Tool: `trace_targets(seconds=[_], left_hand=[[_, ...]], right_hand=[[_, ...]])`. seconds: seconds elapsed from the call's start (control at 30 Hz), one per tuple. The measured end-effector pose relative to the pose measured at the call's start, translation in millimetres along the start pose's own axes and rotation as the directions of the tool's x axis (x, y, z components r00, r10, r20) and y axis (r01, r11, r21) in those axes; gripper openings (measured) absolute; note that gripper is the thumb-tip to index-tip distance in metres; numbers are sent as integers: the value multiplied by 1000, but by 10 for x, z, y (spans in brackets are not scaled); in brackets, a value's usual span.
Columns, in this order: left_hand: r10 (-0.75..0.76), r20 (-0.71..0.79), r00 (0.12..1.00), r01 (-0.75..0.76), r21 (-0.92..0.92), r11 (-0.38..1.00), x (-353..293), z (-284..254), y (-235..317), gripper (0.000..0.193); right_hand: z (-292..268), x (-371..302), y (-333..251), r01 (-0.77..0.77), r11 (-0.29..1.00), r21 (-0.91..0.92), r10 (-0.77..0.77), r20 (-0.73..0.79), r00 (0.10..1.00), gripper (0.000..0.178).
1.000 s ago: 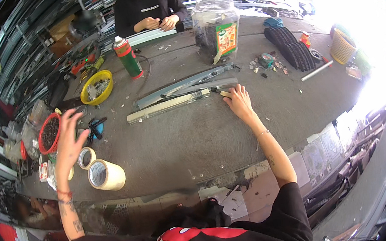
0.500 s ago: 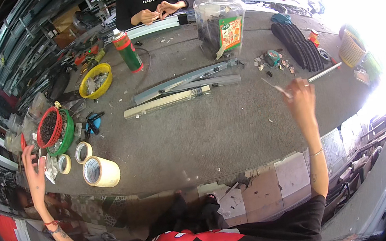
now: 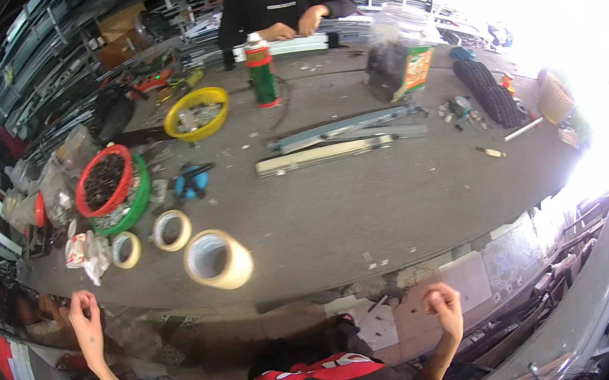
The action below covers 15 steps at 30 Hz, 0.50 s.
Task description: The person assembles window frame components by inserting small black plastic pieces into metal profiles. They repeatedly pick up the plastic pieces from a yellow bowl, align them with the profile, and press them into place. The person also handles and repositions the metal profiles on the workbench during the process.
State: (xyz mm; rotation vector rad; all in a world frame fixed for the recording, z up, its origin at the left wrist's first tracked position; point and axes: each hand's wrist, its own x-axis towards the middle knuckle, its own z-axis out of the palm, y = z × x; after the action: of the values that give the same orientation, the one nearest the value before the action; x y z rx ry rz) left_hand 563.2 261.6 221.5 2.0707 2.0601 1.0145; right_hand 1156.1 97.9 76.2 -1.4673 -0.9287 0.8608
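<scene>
Both hands have come back from the bench since a second ago — the right one no longer rests on the long metal profile [image 3: 324,155], and the left one has left the bowls. Now the left hand [image 3: 86,326] hangs below the bench [image 3: 397,209] edge with fingers loosely curled, holding nothing. The right hand [image 3: 444,309] is also off the bench, fingers bent inward, empty as far as I can see. Nearest to the left hand lie a big roll of tape [image 3: 218,259] and two smaller rolls [image 3: 171,230] — all on the bench. The profile lies in the middle, well apart from both hands. Another person's hands [image 3: 297,26] work at the far side.
</scene>
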Motion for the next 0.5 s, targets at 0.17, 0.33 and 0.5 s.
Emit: trace_targets(seconds=[0.17, 0.33, 0.5], left_hand=[[-97, -78, 992, 67, -322, 944, -559, -159, -1360, 14], [-485, -429, 762, 199, -557, 807, -1038, -13, -2532, 13], [-545, -446, 710, 112, -693, 712, -1390, -264, -2899, 9]], right_hand=[[1938, -93, -380, 239, 955, -176, -69, 653, 754, 19], [4026, -440, -573, 706, 707, 50, -220, 964, 152, 24], [5536, -1061, -729, 688, 610, 394, -178, 913, -366, 29]])
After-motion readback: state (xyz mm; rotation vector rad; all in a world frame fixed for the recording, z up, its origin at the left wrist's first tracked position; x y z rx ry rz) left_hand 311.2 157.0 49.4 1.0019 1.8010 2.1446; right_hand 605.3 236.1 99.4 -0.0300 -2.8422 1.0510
